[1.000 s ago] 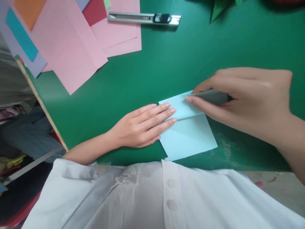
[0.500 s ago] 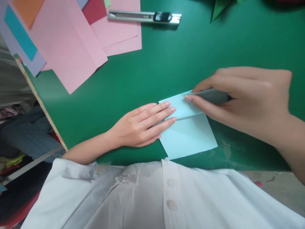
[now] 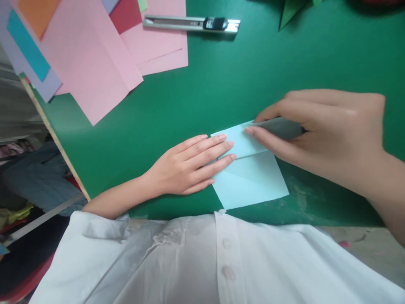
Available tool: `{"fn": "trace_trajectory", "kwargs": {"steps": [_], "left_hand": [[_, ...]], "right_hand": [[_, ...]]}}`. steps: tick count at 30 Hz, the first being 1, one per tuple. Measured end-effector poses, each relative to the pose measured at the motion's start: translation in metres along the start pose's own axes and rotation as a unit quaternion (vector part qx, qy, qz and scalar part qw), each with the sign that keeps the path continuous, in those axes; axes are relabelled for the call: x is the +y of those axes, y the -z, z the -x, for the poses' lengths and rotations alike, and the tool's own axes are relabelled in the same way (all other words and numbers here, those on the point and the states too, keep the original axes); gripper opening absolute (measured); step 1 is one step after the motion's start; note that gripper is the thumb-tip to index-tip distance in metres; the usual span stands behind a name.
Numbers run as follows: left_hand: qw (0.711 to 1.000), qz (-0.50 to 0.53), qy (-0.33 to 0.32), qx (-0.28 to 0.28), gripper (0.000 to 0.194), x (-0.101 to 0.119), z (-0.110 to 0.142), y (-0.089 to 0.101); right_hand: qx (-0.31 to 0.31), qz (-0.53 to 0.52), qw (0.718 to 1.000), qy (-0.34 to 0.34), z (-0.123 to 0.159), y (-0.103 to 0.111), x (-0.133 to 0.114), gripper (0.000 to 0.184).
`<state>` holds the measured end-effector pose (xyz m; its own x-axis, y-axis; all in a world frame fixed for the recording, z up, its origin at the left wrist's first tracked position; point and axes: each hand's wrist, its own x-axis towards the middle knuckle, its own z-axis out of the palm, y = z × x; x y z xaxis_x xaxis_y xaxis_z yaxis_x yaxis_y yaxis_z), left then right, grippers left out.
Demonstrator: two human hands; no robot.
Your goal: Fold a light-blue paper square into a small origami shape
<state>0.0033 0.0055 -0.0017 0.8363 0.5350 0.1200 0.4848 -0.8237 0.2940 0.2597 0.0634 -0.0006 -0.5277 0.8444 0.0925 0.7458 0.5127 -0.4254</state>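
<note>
A sheet of light blue paper lies near the table's front edge, with a fold running across it and a narrower flap on its far side. My left hand rests flat from the left, its outstretched fingertips on the flap and the fold. From the right, my right hand pinches the far edge of the paper between thumb and index finger. A shaded grey surface shows between those two fingers; it looks like a raised part of the paper, partly hidden by the hand.
A utility knife lies across the edge of pink paper at the back left, among orange, blue, red and lilac sheets. Folded green paper sits at the back. The green table ends at a pale left edge.
Both hands stay almost still on the paper. My right thumb and index finger have shifted very slightly left along the flap.
</note>
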Motion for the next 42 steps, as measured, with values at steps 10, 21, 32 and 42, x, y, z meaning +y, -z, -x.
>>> {"fn": "trace_trajectory", "kwargs": {"steps": [10,21,32,42], "left_hand": [[1.0,0.001,0.004,-0.006,0.052,-0.002,-0.002,-0.001],[0.999,-0.012,0.03,0.01,0.063,0.007,-0.005,-0.005],[0.999,-0.017,0.032,0.021,0.066,0.006,-0.007,-0.009],[0.997,-0.068,0.025,-0.018,0.062,0.007,-0.013,-0.005]], "right_hand": [[0.004,0.039,0.999,-0.029,0.001,0.003,-0.001,0.037],[-0.012,0.007,0.999,-0.048,0.004,0.011,0.013,0.043],[0.021,0.017,1.0,0.007,0.006,0.006,0.016,0.026],[0.016,0.045,0.999,0.011,0.006,0.003,0.018,0.032]]}}
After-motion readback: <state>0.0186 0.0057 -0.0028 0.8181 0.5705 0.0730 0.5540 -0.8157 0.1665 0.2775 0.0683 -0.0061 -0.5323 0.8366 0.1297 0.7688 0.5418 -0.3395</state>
